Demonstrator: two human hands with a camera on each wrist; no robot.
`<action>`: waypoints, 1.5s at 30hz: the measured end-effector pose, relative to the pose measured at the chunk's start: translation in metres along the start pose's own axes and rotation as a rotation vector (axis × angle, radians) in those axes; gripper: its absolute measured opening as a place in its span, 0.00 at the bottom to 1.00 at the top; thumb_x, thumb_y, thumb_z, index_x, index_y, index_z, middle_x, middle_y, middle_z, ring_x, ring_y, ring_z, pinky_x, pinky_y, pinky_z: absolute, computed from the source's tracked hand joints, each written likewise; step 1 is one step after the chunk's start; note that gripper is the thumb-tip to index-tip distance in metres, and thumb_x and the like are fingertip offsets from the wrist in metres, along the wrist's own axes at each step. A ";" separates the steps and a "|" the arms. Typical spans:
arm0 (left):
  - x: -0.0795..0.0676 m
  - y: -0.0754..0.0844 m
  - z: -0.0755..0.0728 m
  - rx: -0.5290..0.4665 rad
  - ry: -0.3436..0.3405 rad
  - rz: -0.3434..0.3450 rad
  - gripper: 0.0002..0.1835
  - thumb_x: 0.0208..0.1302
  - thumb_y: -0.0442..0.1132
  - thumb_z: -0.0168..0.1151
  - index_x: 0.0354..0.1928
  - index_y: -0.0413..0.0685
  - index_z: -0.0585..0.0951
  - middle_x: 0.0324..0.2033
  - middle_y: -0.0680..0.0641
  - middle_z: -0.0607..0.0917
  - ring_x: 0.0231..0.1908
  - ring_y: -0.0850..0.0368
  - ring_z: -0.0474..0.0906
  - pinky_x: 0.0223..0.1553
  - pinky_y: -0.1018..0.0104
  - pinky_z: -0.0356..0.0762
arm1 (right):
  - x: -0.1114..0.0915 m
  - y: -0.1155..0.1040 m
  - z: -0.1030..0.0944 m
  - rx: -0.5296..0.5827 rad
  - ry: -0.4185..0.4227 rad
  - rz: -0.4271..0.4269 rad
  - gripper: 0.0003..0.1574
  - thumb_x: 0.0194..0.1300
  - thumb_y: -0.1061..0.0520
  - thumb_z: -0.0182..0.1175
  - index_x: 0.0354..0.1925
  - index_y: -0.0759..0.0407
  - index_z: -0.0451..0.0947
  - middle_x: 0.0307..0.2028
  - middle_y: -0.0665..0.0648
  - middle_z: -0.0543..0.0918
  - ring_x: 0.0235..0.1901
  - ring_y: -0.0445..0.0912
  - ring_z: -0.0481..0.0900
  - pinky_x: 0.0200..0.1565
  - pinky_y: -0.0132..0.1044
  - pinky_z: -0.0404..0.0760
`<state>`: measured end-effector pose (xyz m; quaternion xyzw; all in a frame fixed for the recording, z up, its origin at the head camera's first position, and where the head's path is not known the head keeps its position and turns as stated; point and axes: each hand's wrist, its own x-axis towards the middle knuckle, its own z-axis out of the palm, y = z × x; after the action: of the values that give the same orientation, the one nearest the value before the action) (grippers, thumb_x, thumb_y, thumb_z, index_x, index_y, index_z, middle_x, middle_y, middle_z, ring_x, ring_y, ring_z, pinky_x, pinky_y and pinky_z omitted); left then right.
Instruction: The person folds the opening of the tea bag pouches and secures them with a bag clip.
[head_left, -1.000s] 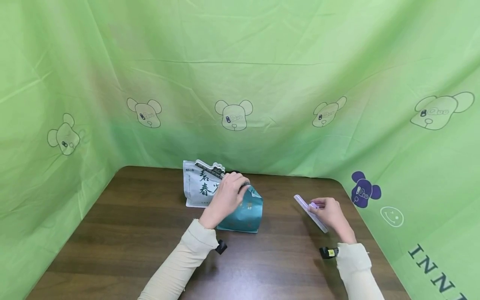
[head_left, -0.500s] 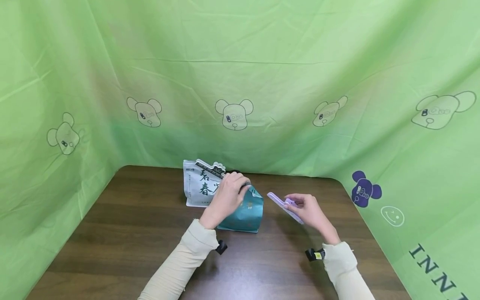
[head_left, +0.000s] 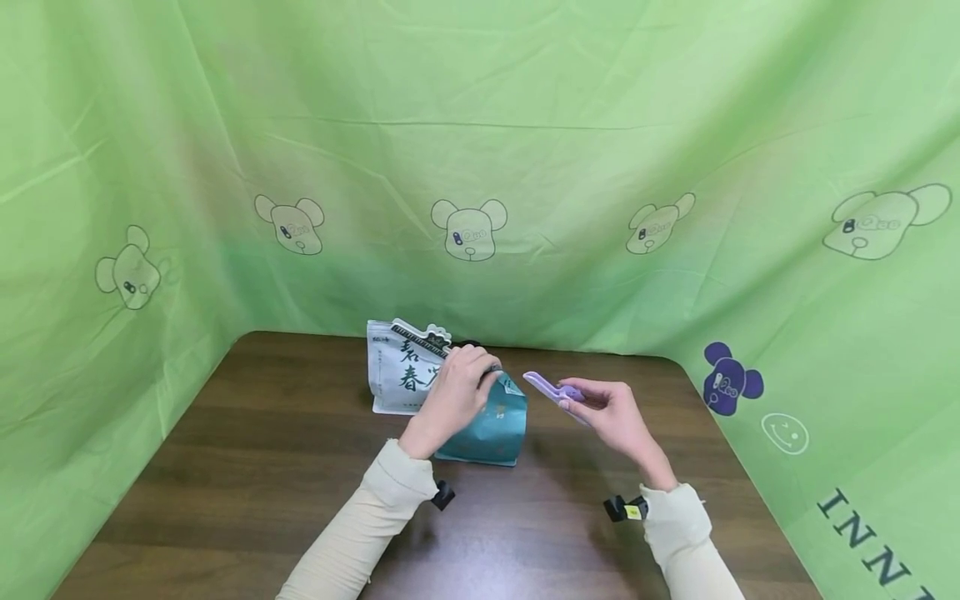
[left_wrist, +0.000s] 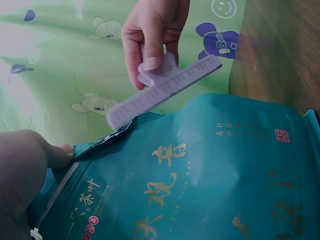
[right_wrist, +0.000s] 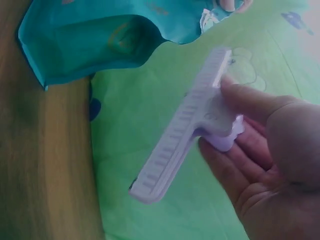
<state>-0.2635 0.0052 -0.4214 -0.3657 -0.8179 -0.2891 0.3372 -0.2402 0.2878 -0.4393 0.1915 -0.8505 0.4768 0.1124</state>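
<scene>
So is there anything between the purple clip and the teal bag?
Nothing: in the head view, bare brown wooden table separates the purple plastic clip from the teal foil bag.

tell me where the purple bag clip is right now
In the head view, the purple bag clip is pinched in the right hand, held above the table just right of the teal bag that the left hand grips.

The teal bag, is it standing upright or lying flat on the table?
Upright: the teal bag stands on the table, its top pinched by the left hand.
</scene>
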 end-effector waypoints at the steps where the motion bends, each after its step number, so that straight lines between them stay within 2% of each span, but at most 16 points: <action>1: 0.000 0.000 0.000 -0.001 0.002 0.001 0.02 0.67 0.35 0.66 0.38 0.44 0.85 0.33 0.52 0.85 0.36 0.54 0.77 0.39 0.62 0.71 | -0.001 -0.006 0.000 0.007 0.009 -0.016 0.19 0.61 0.70 0.70 0.51 0.74 0.83 0.41 0.71 0.88 0.34 0.41 0.86 0.35 0.27 0.84; 7: 0.000 0.000 0.001 0.012 0.007 0.001 0.02 0.68 0.35 0.66 0.37 0.44 0.85 0.32 0.52 0.85 0.36 0.54 0.77 0.38 0.62 0.71 | -0.006 -0.036 -0.002 0.038 0.041 -0.064 0.17 0.60 0.72 0.69 0.49 0.75 0.84 0.40 0.72 0.88 0.33 0.39 0.86 0.34 0.28 0.83; 11: 0.000 0.001 0.000 0.017 0.004 0.000 0.02 0.68 0.35 0.66 0.37 0.44 0.85 0.32 0.51 0.84 0.36 0.54 0.77 0.39 0.62 0.71 | -0.007 -0.039 -0.002 0.060 0.064 -0.075 0.17 0.59 0.72 0.69 0.48 0.75 0.84 0.40 0.73 0.87 0.32 0.37 0.86 0.33 0.28 0.83; 16: 0.000 0.000 0.000 0.011 0.003 0.004 0.03 0.69 0.35 0.64 0.37 0.44 0.85 0.32 0.51 0.84 0.36 0.54 0.77 0.39 0.62 0.71 | -0.008 -0.037 -0.001 0.063 0.073 -0.093 0.15 0.60 0.73 0.68 0.47 0.75 0.84 0.39 0.73 0.87 0.32 0.36 0.85 0.32 0.34 0.85; 19: 0.000 -0.001 0.001 0.003 0.000 0.002 0.04 0.70 0.36 0.64 0.38 0.44 0.85 0.32 0.51 0.84 0.36 0.53 0.77 0.39 0.61 0.71 | -0.006 -0.022 0.001 0.061 0.077 -0.101 0.14 0.61 0.73 0.67 0.47 0.74 0.85 0.39 0.72 0.87 0.32 0.36 0.85 0.32 0.37 0.86; 23: 0.000 -0.001 0.002 0.007 0.004 0.003 0.03 0.68 0.36 0.66 0.38 0.44 0.85 0.33 0.52 0.85 0.36 0.54 0.78 0.39 0.61 0.71 | -0.003 0.003 0.003 0.072 0.071 -0.102 0.14 0.61 0.72 0.68 0.48 0.72 0.86 0.40 0.70 0.88 0.33 0.37 0.86 0.33 0.35 0.86; 31: 0.000 -0.002 0.002 0.010 0.010 0.003 0.02 0.67 0.35 0.66 0.38 0.45 0.85 0.32 0.52 0.84 0.36 0.54 0.77 0.39 0.62 0.71 | -0.004 0.016 0.014 0.098 0.007 -0.075 0.15 0.62 0.68 0.69 0.48 0.70 0.86 0.40 0.69 0.88 0.32 0.38 0.87 0.33 0.38 0.86; 33: 0.001 -0.002 0.002 0.008 0.007 0.001 0.02 0.67 0.35 0.67 0.38 0.45 0.85 0.32 0.52 0.85 0.36 0.54 0.77 0.39 0.62 0.71 | -0.003 0.017 0.017 0.101 -0.005 -0.076 0.15 0.62 0.68 0.69 0.48 0.72 0.85 0.40 0.69 0.89 0.32 0.38 0.86 0.33 0.38 0.86; 39: 0.001 -0.002 0.001 0.003 -0.002 0.006 0.02 0.68 0.35 0.66 0.38 0.44 0.85 0.33 0.52 0.85 0.36 0.54 0.77 0.40 0.62 0.72 | 0.001 0.016 0.024 0.095 -0.013 -0.063 0.15 0.61 0.71 0.69 0.47 0.75 0.84 0.38 0.70 0.88 0.31 0.38 0.85 0.32 0.31 0.84; 45: 0.001 -0.003 0.001 0.013 0.000 0.029 0.02 0.66 0.34 0.68 0.39 0.44 0.85 0.33 0.52 0.84 0.37 0.54 0.78 0.41 0.61 0.72 | 0.004 -0.011 0.025 0.104 -0.057 -0.063 0.14 0.62 0.71 0.67 0.47 0.76 0.84 0.38 0.71 0.88 0.31 0.42 0.86 0.32 0.32 0.84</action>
<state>-0.2663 0.0047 -0.4219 -0.3753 -0.8143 -0.2789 0.3438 -0.2390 0.2608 -0.4425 0.2373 -0.8210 0.5109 0.0932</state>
